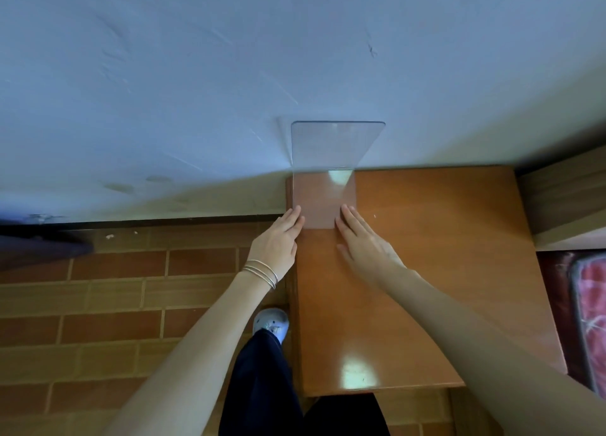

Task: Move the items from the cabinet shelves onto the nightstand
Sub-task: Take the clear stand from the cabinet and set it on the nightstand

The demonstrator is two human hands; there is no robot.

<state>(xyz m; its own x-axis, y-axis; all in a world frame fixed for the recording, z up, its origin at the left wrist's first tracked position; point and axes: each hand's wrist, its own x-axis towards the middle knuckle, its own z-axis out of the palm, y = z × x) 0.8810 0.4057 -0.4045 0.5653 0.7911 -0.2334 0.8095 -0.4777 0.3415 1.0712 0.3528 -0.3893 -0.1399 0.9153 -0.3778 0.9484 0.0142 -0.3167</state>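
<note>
View down over my two bare arms. The clear stand [323, 199], an L-shaped see-through sheet, is already on the counter [442, 255], which is the nightstand's top, at its far left corner. The stand lies dead ahead of my hands, at 12 o'clock. Its flat base runs along the 6-to-12 line, and its upright panel rises at the 12 o'clock end against the wall [196, 74].

My left hand [278, 238] lies flat at the base's 9 o'clock edge, fingers straight, tips touching that edge near the near corner. My right hand [364, 242] lies flat at the 3 o'clock edge in the same way. The hands are apart with the base's near end between them. Neither grips anything, and both are equally near.

I judge the stand to be set down and squared to the wall. The next move would be to draw both hands back toward 6 o'clock without nudging the base. The cabinet is not in view.
</note>
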